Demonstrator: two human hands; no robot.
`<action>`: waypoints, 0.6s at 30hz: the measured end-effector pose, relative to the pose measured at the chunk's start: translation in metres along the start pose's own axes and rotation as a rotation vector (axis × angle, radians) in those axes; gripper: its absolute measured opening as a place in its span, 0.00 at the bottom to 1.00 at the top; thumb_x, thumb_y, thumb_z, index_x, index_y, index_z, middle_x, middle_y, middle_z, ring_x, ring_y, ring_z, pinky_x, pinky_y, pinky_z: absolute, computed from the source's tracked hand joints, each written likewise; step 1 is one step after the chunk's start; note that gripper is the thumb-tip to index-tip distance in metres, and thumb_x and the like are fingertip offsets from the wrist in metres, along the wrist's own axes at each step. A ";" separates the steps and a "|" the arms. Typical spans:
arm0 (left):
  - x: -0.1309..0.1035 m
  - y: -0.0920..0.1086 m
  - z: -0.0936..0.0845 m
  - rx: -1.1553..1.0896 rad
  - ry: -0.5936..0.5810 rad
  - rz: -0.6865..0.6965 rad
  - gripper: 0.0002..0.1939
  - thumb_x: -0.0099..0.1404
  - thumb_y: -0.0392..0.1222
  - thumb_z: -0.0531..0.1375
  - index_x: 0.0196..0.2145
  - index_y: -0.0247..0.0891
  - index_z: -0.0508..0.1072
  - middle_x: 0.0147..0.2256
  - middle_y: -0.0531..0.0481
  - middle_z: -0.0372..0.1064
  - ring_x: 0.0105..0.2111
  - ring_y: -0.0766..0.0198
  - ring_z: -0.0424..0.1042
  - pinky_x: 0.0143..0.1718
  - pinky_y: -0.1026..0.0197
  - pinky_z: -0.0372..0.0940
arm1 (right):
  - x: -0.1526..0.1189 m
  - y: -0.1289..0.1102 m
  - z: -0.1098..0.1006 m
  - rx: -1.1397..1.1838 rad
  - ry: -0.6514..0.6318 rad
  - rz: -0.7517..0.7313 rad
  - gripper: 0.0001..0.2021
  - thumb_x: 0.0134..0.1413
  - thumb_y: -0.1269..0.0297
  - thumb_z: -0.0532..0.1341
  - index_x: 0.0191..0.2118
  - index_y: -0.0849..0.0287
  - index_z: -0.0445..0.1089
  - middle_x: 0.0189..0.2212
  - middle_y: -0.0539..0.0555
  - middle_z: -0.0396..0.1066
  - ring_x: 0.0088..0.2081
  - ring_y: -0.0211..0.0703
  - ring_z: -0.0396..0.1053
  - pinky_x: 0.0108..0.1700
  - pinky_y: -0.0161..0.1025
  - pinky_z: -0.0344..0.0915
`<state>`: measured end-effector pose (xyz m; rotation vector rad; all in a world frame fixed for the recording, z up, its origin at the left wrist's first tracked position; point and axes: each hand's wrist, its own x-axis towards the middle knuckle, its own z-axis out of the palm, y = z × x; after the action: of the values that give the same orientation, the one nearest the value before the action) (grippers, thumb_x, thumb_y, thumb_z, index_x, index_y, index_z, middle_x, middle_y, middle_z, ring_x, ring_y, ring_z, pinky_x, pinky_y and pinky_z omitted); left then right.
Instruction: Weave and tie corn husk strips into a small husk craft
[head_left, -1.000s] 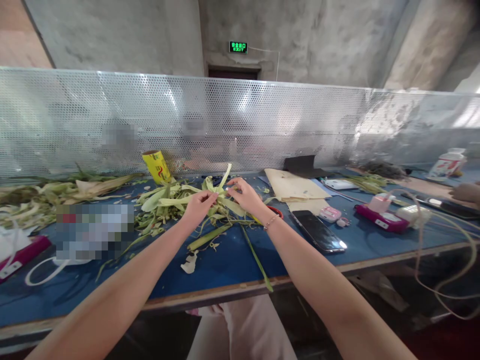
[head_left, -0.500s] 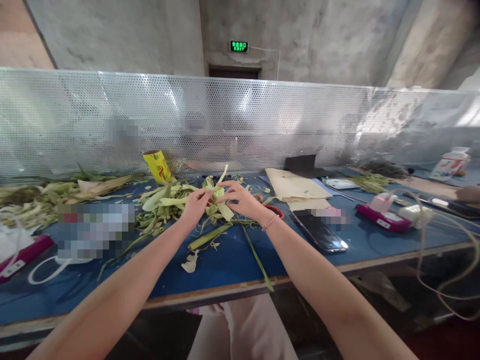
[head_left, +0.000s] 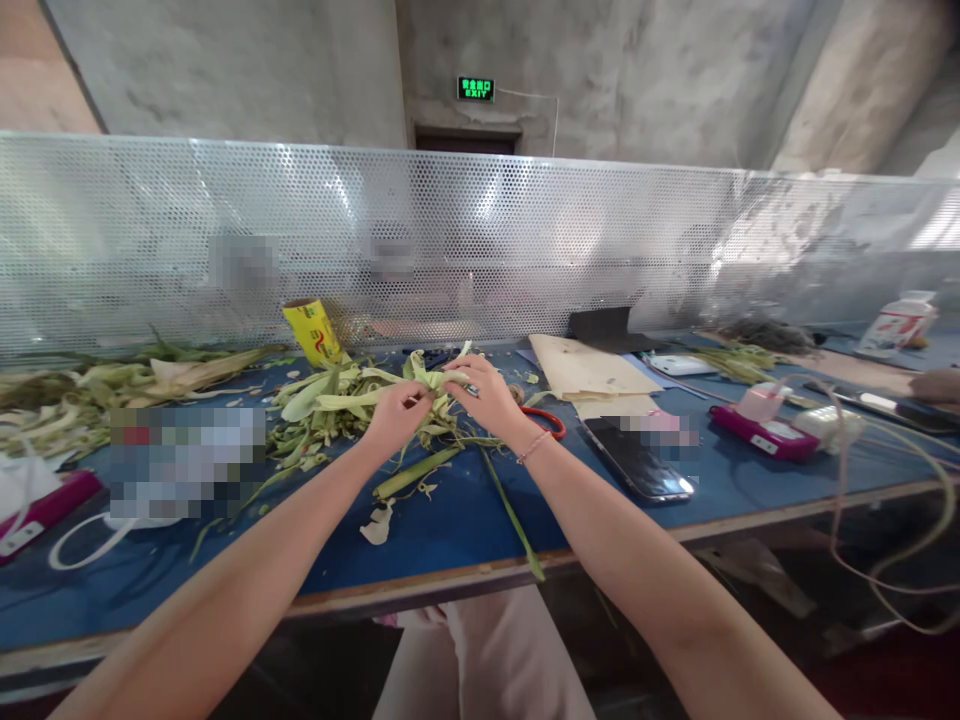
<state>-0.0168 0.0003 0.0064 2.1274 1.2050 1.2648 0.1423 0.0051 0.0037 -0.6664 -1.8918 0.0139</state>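
Pale green corn husk strips [head_left: 429, 368] rise between my two hands, over the blue tabletop. My left hand [head_left: 399, 414] is closed, thumb and fingertips pinched on the husk strips from the left. From the right, my right hand [head_left: 486, 394] has its fingers bent round the same strips, fingertips close to the left ones. Just what each fingertip grips is partly hidden. A heap of loose husk [head_left: 322, 415] lies beside and beneath my left hand. In front of my hands are a green stalk piece [head_left: 417, 472] and a long thin stem [head_left: 511, 515].
Behind stands a perforated metal screen [head_left: 450, 240], with a tilted yellow tube [head_left: 313, 332] before it. A red-handled tool [head_left: 546, 420] lies right of my right hand, near brown paper [head_left: 592, 368] and a phone [head_left: 637, 460]. Magenta power strips [head_left: 765, 433] and cables lie on both sides.
My right hand's fingers, more spread before, are now bent in on the strips. My left hand has shifted slightly right, closer to it. An upright strip end no longer stands as high.
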 end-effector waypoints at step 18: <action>-0.004 0.009 0.001 0.250 0.105 0.128 0.19 0.50 0.48 0.56 0.11 0.37 0.55 0.13 0.56 0.50 0.18 0.71 0.51 0.22 0.65 0.48 | 0.001 0.001 0.005 0.006 -0.051 0.021 0.08 0.53 0.67 0.54 0.30 0.58 0.71 0.31 0.52 0.71 0.38 0.38 0.65 0.46 0.38 0.57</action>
<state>-0.0122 -0.0076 0.0097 2.3754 1.3513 1.3564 0.1381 0.0080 0.0019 -0.6878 -1.9333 0.0499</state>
